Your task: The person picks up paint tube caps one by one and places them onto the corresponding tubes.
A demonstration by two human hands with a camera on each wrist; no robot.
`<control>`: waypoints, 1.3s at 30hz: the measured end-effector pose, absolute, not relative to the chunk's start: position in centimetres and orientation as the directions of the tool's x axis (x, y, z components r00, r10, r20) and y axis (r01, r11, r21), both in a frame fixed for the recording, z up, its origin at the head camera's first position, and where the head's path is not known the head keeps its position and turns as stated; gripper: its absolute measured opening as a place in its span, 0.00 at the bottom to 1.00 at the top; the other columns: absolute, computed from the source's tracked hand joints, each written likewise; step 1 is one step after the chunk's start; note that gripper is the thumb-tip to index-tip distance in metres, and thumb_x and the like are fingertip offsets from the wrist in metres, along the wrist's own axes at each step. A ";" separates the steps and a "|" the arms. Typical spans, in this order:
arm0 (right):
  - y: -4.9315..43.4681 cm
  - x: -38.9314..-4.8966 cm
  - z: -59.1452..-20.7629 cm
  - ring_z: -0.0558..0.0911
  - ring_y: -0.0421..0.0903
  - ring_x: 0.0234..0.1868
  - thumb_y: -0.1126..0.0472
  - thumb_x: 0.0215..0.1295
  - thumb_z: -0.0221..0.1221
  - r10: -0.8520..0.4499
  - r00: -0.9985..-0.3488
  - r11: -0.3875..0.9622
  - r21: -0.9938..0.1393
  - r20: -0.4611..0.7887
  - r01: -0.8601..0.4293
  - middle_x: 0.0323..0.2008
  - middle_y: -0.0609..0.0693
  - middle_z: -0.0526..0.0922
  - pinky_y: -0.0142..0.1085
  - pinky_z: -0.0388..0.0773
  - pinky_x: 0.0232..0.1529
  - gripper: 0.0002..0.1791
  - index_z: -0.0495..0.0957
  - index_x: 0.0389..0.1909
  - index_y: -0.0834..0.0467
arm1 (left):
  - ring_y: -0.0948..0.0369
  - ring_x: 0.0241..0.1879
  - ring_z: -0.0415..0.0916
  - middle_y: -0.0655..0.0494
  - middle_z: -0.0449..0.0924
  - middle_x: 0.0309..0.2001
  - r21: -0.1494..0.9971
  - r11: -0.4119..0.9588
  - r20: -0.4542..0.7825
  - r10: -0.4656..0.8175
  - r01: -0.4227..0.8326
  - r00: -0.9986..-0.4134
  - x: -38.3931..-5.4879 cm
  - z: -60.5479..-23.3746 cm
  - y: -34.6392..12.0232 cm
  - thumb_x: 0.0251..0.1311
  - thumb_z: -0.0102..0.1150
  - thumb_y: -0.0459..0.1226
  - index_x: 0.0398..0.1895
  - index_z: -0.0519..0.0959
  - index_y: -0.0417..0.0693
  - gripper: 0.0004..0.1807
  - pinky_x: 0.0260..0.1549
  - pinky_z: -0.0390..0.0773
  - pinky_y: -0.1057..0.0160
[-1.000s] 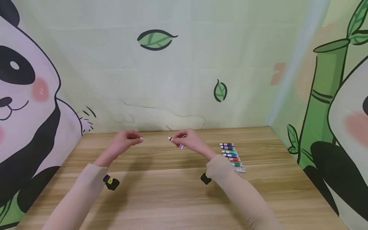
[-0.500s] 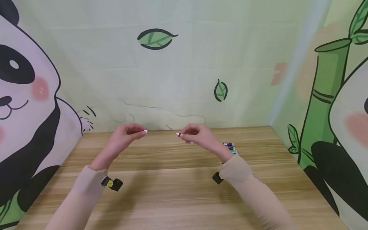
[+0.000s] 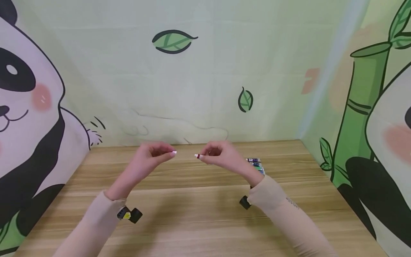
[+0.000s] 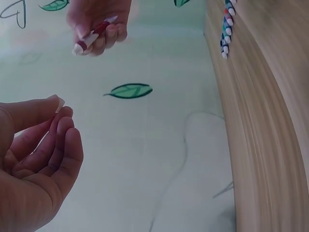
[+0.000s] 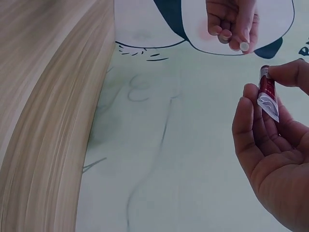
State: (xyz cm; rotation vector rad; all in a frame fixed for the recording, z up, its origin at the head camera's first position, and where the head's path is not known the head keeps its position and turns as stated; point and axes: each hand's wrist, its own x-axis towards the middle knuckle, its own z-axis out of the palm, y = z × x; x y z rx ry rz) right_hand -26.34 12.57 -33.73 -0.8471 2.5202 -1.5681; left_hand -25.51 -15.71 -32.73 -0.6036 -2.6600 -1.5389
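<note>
My left hand (image 3: 153,155) pinches a small white cap (image 4: 60,104) between thumb and fingertip, raised above the table. Facing it across a short gap, my right hand (image 3: 224,157) holds a small red-and-white paint tube (image 5: 268,94) between thumb and fingers. The tube's white-tipped end (image 3: 197,156) points left toward the cap; in the right wrist view its flat crimped end hangs toward the palm. Cap and tube do not touch. Several more paint tubes (image 3: 255,164) lie in a row on the table behind my right wrist, which partly hides them.
The wooden table (image 3: 179,228) runs back to a printed cloth backdrop (image 3: 205,89) with pandas, leaves and bamboo. A black wrist camera (image 3: 136,215) sits at the left cuff and another black camera (image 3: 245,202) at the right.
My left hand has moved right, closer to the right hand. The right hand has shifted right overall with the tube, its forearm now covering part of the row of tubes.
</note>
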 end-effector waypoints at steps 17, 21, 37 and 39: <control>11.4 -24.6 -32.5 0.79 0.46 0.31 0.57 0.65 0.67 -0.502 -0.817 0.349 -0.798 0.284 -0.491 0.30 0.47 0.82 0.37 0.76 0.31 0.05 0.84 0.38 0.53 | 0.55 0.36 0.81 0.56 0.86 0.39 0.826 0.374 0.278 0.378 0.421 -0.883 -22.9 -31.9 -13.0 0.64 0.68 0.39 0.43 0.86 0.47 0.08 0.35 0.81 0.61; 11.4 -24.5 -32.5 0.78 0.46 0.30 0.57 0.65 0.67 -0.507 -0.811 0.349 -0.791 0.292 -0.502 0.30 0.47 0.82 0.36 0.75 0.30 0.05 0.84 0.37 0.54 | 0.54 0.37 0.82 0.57 0.86 0.39 0.825 0.368 0.288 0.382 0.430 -0.878 -22.5 -31.9 -12.7 0.63 0.69 0.39 0.43 0.86 0.48 0.08 0.36 0.81 0.60; 11.4 -23.8 -32.0 0.79 0.45 0.30 0.58 0.65 0.67 -0.532 -0.779 0.335 -0.763 0.331 -0.553 0.29 0.46 0.82 0.35 0.76 0.31 0.04 0.84 0.37 0.54 | 0.61 0.40 0.83 0.60 0.87 0.39 0.790 0.375 0.354 0.367 0.485 -0.860 -22.0 -32.1 -12.0 0.63 0.69 0.43 0.42 0.86 0.51 0.09 0.41 0.82 0.59; 11.4 -23.8 -31.9 0.79 0.45 0.30 0.59 0.66 0.67 -0.529 -0.780 0.330 -0.766 0.334 -0.552 0.29 0.46 0.82 0.35 0.76 0.31 0.04 0.84 0.37 0.55 | 0.61 0.40 0.83 0.60 0.87 0.39 0.793 0.369 0.357 0.363 0.484 -0.861 -21.9 -32.1 -11.9 0.64 0.69 0.44 0.43 0.86 0.50 0.10 0.41 0.82 0.58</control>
